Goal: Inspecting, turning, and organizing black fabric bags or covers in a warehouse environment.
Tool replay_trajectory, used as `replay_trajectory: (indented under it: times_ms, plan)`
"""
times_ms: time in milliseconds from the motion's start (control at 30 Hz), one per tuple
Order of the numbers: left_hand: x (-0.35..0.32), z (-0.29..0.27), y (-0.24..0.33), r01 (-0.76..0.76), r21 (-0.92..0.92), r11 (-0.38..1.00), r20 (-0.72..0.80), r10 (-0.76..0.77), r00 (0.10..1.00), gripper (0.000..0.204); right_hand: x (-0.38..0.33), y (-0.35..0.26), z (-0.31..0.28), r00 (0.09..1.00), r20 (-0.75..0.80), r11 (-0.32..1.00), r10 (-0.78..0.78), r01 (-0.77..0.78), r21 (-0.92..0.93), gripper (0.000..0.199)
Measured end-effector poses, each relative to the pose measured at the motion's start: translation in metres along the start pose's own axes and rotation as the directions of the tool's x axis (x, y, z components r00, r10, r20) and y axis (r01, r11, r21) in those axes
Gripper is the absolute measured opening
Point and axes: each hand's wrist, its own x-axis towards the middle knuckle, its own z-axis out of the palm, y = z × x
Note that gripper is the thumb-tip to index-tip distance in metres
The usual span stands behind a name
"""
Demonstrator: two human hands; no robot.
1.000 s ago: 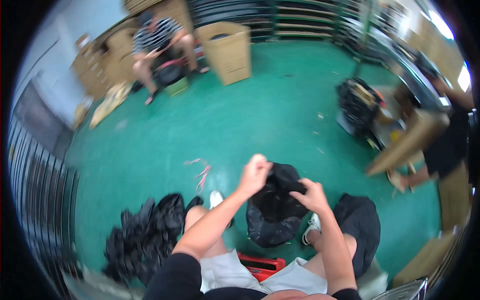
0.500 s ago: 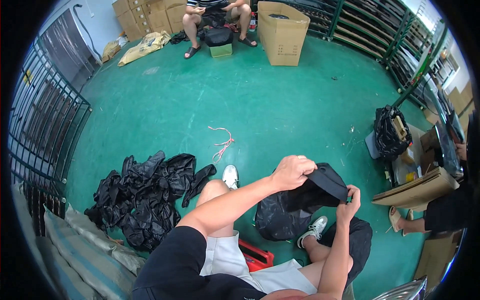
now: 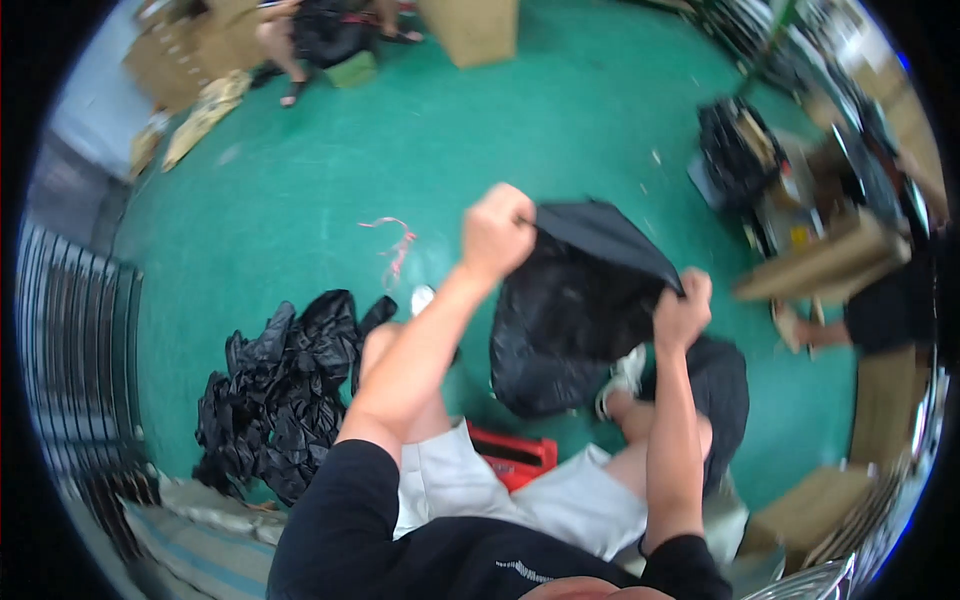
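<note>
Stretched between my two hands is a black, thin-fabric bag [image 3: 560,340], its mouth pulled wide and its body hanging above the floor before my knees. My left hand [image 3: 497,235] is closed on one end of the rim. The other end is gripped in my right hand [image 3: 683,308], lower and nearer to me. Beside my right leg rests another black fabric piece [image 3: 718,385]. On the floor to the left lies a crumpled pile of similar black pieces [image 3: 290,390]. A red plastic container [image 3: 515,458] is between my legs, partly hidden by my shorts.
Pink-and-white cord [image 3: 402,250] lies on the green floor [image 3: 330,160]. A person sits at the far left near a tall carton [image 3: 470,30]. On the right, someone stands by flattened cardboard [image 3: 830,262] and a black-lined bin [image 3: 738,155]. Woven sacks [image 3: 200,545] lie near left.
Both hands have risen and moved farther out, spreading the bag's mouth wider. The left hand has also shifted left. My view has tilted and turned, and now blurs somewhat.
</note>
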Motion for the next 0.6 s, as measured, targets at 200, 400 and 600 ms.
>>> replay_trajectory:
  times_ms: [200, 400, 600]
  plan:
    - [-0.01, 0.006, -0.017, 0.319, -0.077, 0.945, 0.038, -0.317, 0.948, 0.016, 0.006, 0.012, 0.004, 0.997, 0.08, 0.995, 0.006, -0.014, 0.104, 0.02]
    - [-0.02, 0.011, -0.015, 0.943, -0.115, 0.312, 0.7, -0.649, 0.3, 0.068, -0.017, 0.01, 0.012, 0.939, 0.326, 0.964, 0.106, -0.177, 0.197, 0.024]
    - [-0.042, 0.042, 0.033, 0.967, -0.19, -0.171, 0.952, -0.272, 0.139, 0.059, -0.04, -0.012, 0.024, 0.926, 0.352, 0.963, -0.135, 0.04, 0.265, 0.024]
